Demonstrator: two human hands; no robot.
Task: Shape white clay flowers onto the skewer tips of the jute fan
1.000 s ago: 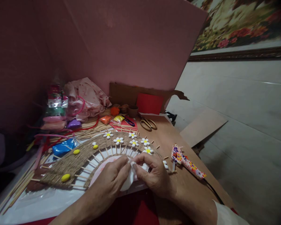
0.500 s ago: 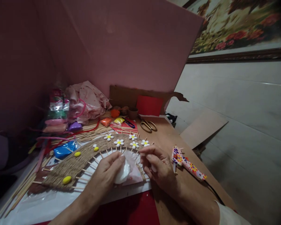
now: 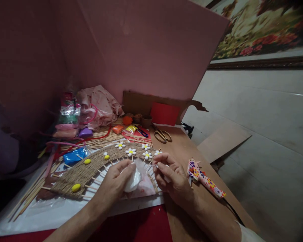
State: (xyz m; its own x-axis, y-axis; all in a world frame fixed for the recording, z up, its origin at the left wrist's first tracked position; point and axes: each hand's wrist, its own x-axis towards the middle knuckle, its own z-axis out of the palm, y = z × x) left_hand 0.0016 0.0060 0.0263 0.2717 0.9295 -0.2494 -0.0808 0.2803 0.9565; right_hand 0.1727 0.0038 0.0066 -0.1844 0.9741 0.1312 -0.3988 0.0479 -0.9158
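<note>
Pinkish panels stand behind the desk (image 3: 184,144), smooth and dull, with pale glossy wall tiles (image 3: 262,97) on the right; the desk has a flat brown surface, and a white sheet (image 3: 40,215) lies over part of it. Coarse tan twine is woven tightly over thin wooden sticks into a curved band (image 3: 73,174); rounded white petals ring yellow centres in the clay flowers (image 3: 130,152) along it, and smooth yellow ovals (image 3: 76,187) sit further left. My left hand (image 3: 117,178) comes in from the lower left, thumb over curled fingers, pinching a crinkled clear bag of white material (image 3: 133,178); my right hand (image 3: 170,174) faces it from the right, fingers bent, thumb and fingertips closed on a small white bit. Both hands hover over the near side of the band, just apart; the band arches beyond them and to their left; the flower-patterned glue gun (image 3: 205,179) lies right of my right hand, gold-handled scissors (image 3: 163,135) further back.
</note>
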